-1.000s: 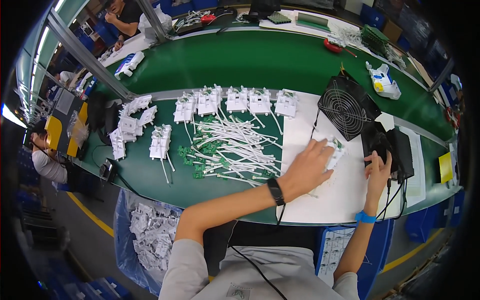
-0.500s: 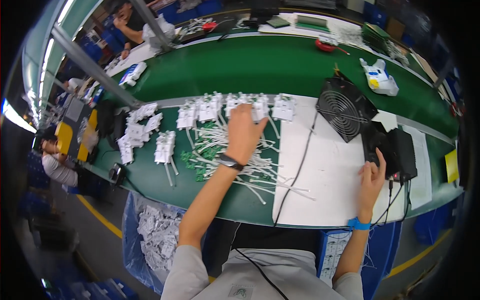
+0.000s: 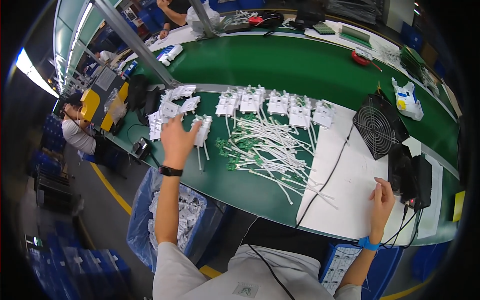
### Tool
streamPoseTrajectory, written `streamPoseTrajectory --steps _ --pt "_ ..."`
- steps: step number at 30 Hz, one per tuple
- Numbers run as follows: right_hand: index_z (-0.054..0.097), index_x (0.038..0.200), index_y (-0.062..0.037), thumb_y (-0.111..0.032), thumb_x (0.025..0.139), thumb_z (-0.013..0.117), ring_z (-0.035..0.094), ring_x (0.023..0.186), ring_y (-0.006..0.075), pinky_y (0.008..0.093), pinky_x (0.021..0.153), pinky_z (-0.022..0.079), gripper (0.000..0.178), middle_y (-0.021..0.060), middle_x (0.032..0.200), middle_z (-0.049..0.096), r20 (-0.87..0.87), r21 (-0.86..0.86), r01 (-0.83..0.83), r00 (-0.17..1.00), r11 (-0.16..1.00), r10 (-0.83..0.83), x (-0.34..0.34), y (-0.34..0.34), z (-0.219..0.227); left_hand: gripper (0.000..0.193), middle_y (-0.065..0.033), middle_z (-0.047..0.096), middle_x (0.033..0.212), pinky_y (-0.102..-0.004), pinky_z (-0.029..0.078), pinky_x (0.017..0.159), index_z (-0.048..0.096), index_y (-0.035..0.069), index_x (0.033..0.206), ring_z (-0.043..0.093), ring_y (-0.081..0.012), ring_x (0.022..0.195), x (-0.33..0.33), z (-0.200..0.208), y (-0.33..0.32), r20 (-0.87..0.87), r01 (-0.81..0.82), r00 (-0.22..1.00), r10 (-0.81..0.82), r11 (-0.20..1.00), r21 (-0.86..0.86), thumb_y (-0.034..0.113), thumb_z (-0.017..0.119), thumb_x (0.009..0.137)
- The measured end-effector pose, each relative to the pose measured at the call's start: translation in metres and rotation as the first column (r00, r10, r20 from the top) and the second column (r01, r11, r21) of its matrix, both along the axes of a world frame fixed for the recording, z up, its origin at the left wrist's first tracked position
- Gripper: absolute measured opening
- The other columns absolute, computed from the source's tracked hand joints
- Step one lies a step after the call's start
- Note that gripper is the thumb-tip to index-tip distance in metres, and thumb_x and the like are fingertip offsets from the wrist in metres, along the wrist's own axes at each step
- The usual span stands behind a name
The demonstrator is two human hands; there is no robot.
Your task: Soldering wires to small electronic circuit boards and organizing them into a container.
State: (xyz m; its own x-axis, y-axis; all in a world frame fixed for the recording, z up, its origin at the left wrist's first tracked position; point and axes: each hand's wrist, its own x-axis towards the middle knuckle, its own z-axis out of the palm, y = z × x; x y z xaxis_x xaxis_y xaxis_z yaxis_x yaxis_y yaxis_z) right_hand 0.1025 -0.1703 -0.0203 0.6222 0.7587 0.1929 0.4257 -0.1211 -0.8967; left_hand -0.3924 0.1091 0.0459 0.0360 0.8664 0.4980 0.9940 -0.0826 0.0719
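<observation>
My left hand point(image 3: 177, 142), a dark watch on its wrist, reaches over the left of the green bench. Its fingers and thumb are spread at the near side of a loose pile of white plastic housings point(image 3: 170, 109); the fingertips partly hide whether they touch one. Beside the thumb lies a single housing point(image 3: 202, 131) with two white leads. Farther right stands a row of similar housings point(image 3: 277, 104), and in front of it a heap of white cables point(image 3: 272, 150) with small green circuit boards point(image 3: 240, 145). My right hand point(image 3: 382, 207), wearing a blue wristband, hovers with loosely bent fingers, holding nothing, above a white sheet point(image 3: 340, 185).
A black fan point(image 3: 377, 127) and a black power box point(image 3: 420, 180) with cords stand at the right. One black cable crosses the sheet. Under the bench is a blue bag-lined bin point(image 3: 187, 215) of white parts. Beyond runs a green belt point(image 3: 280, 62); a person sits far left.
My left hand has moved left from the housing row to the loose pile. My right hand has lowered slightly beside the power box. The whole view has shifted, placing the bench farther right.
</observation>
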Motion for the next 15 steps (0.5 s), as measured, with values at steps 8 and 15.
streamPoseTrajectory --steps 8,15 --pt "0.070 0.109 -0.0034 -0.010 0.099 0.058 0.050 0.059 0.0070 0.0256 0.054 0.034 0.018 -0.0001 0.064 0.053 0.009 -0.144 -0.249 0.967 0.958 0.253 -0.050 0.012 0.021 0.048 -0.0232 0.059 0.110 -0.0514 0.049 0.089 0.056 0.002 0.115 0.058 -0.0439 0.105 -0.149 -0.047 0.036 0.095 -0.324 0.942 0.321 0.946 0.018 0.032 0.073 0.082" --pt "0.071 0.105 -0.0034 -0.007 0.092 0.067 0.053 0.053 0.0124 0.0287 0.051 0.041 0.014 0.0044 0.063 0.058 0.039 -0.141 -0.580 0.806 0.802 0.590 -0.150 0.033 0.053 0.084 -0.0270 0.060 0.118 -0.0515 0.047 0.093 0.042 -0.001 0.143 0.057 -0.0439 0.110 -0.149 -0.071 0.063 0.016 -0.319 0.948 0.319 0.947 0.025 0.042 0.079 0.081"
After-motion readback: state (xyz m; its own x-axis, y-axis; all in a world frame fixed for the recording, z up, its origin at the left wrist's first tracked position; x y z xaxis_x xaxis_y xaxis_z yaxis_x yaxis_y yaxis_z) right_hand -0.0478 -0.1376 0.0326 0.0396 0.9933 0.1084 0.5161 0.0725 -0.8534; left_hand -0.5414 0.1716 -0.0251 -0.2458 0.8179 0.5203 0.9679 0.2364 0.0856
